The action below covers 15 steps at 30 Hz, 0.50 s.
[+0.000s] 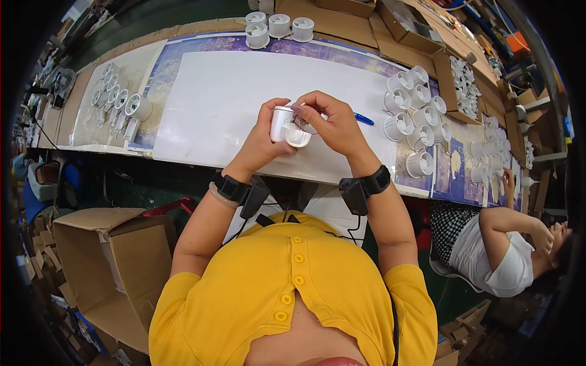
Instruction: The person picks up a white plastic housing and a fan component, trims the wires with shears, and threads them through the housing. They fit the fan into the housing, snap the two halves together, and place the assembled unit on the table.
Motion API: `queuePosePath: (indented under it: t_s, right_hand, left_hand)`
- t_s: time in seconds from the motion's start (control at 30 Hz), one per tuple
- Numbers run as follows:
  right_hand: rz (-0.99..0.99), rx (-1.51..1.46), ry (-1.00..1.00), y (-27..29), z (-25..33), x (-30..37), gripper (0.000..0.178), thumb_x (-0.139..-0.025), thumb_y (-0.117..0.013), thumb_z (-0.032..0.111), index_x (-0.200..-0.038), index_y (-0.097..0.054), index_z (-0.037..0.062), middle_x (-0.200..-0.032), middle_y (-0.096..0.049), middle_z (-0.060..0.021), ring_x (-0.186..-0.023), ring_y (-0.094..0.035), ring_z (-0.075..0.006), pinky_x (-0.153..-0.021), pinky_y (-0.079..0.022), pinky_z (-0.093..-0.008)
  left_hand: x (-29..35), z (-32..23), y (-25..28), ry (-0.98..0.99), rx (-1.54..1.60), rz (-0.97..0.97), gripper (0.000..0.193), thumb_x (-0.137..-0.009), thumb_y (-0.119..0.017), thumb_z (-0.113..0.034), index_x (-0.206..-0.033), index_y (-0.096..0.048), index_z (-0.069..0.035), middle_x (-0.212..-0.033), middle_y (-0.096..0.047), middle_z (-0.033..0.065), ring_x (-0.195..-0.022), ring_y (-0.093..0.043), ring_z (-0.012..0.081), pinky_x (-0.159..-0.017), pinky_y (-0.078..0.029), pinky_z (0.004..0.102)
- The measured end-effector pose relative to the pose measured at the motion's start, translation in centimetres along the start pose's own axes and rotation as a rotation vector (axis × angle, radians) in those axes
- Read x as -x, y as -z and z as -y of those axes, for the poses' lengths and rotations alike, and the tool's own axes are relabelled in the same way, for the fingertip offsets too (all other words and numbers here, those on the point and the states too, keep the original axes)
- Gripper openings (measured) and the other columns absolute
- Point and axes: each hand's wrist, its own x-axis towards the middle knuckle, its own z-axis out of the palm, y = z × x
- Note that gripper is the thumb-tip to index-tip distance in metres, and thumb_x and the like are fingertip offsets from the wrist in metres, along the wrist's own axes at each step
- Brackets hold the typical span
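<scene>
fingers of the left hand (pixel 260 136) are clamped on a white housing (pixel 280 123) above the white sheet (pixel 213 97); those of the right hand (pixel 336 125) are pinched together at the housing's mouth, any held part unclear. fine handwork is apparently underway; steady left support is called for.

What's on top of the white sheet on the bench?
On the sheet: a blue pen-shaped object, beside the right hand. White round housings stand near its right edge. Anything beneath that hand, the left hand or its white part is hidden.
</scene>
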Motion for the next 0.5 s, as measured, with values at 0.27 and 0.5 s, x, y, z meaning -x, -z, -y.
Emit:
queuePosePath:
  t_s: [0.27, 0.5]
  right_hand:
    - [0.030, -0.450, 0.014, 1.6, -2.5, -1.3, 0.028, -0.095, -0.051, 0.022, -0.103, -0.064, -0.0008, -0.102, -0.064, -0.0069, -0.100, -0.057, -0.0168, -0.091, -0.043, -0.0310]
    - [0.106, -0.587, -0.145, -0.3, -3.8, -1.1, 0.044, -0.099, -0.037, 0.033, -0.108, -0.063, -0.0013, -0.113, -0.062, -0.0113, -0.110, -0.055, -0.0211, -0.101, -0.038, -0.0345]
  left_hand:
    - [-0.2, 0.0, -0.3, 0.025, 0.099, 0.025, 0.090, -0.065, -0.081, -0.010, -0.139, -0.028, -0.011, -0.128, -0.047, 0.0097, -0.115, -0.051, 0.0208, -0.095, -0.044, 0.0312]
    - [-0.1, 0.8, -0.5, -0.046, 0.116, 0.025, 0.108, -0.066, -0.081, -0.013, -0.148, -0.011, -0.015, -0.137, -0.041, 0.0112, -0.121, -0.049, 0.0242, -0.101, -0.041, 0.0356]
